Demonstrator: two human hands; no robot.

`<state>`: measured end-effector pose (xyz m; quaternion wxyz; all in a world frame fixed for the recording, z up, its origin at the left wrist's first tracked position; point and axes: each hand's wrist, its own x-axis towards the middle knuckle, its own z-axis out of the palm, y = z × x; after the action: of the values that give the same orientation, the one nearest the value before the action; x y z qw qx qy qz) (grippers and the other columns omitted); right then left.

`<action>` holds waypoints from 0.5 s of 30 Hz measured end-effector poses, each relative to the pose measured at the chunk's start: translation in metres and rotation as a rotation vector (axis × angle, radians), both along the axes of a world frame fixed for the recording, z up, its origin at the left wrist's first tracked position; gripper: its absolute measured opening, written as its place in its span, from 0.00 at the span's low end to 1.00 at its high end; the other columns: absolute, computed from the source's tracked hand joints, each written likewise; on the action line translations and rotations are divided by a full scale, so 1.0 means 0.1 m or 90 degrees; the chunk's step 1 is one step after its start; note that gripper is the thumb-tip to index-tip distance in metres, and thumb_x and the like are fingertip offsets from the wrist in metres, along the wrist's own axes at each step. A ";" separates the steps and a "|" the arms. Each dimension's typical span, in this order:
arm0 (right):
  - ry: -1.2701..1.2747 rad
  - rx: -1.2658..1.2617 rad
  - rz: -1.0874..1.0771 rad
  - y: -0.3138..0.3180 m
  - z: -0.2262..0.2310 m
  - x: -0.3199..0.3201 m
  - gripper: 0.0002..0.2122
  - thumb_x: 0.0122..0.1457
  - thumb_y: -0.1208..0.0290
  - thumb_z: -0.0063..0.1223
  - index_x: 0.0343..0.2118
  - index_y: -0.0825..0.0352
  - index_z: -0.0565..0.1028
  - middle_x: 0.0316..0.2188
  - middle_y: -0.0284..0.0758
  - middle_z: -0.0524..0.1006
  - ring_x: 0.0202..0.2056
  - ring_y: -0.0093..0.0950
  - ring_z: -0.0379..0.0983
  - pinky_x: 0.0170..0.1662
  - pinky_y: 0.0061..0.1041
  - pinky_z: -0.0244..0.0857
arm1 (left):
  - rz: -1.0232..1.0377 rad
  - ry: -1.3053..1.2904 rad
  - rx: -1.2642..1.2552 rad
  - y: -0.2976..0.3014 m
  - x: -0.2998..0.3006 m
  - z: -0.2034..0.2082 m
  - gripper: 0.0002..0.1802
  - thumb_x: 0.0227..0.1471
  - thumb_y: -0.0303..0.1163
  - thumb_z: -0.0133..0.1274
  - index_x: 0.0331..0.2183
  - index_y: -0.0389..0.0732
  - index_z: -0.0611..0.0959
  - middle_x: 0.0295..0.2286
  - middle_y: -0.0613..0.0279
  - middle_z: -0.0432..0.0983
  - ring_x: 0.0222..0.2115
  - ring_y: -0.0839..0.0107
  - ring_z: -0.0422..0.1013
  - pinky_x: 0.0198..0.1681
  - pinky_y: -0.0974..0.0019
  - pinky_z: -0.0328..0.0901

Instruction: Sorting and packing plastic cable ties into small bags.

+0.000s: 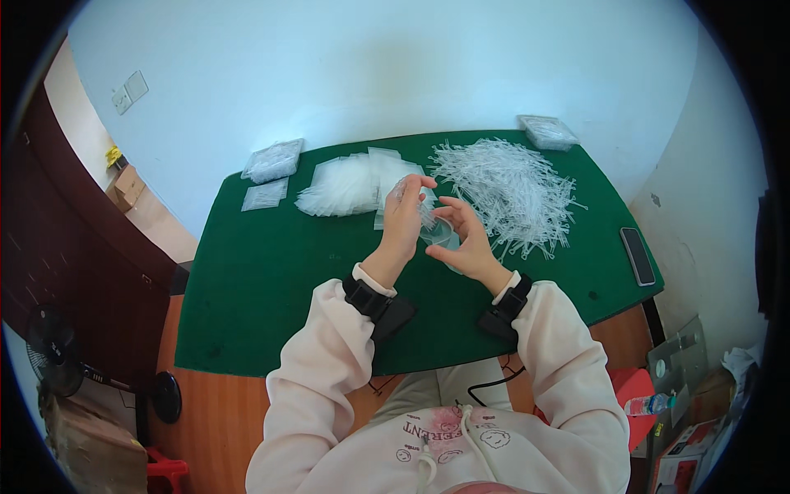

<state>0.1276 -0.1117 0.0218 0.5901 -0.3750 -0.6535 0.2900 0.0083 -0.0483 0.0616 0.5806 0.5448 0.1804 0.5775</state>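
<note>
Dark lettering and small round drawings on the pale sweatshirt. Left hand raised, fingers curled together around a bundle of thin clear sticks. Right hand: thumb and fingers bowed apart, gripping a clear round container just below the bundle. Loose stick pile beyond, on green table; clear bags behind left hand.

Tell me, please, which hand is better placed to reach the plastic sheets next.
Probably the left hand: it is nearer the plastic sheets, though holding clear sticks. The right hand is farther, around a clear round thing.
</note>
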 end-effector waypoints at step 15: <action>0.101 0.034 0.041 0.02 -0.02 0.00 0.34 0.38 0.77 0.62 0.50 0.68 0.56 0.43 0.36 0.65 0.47 0.26 0.61 0.52 0.26 0.52 | -0.091 0.166 0.082 -0.02 0.05 -0.09 0.15 0.52 0.37 0.44 0.36 0.36 0.72 0.36 0.61 0.67 0.38 0.74 0.63 0.42 0.71 0.58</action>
<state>0.1279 -0.1096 0.0199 0.6403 -0.3135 -0.6240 0.3199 0.0130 -0.0506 0.0522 0.5561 0.6625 0.1775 0.4695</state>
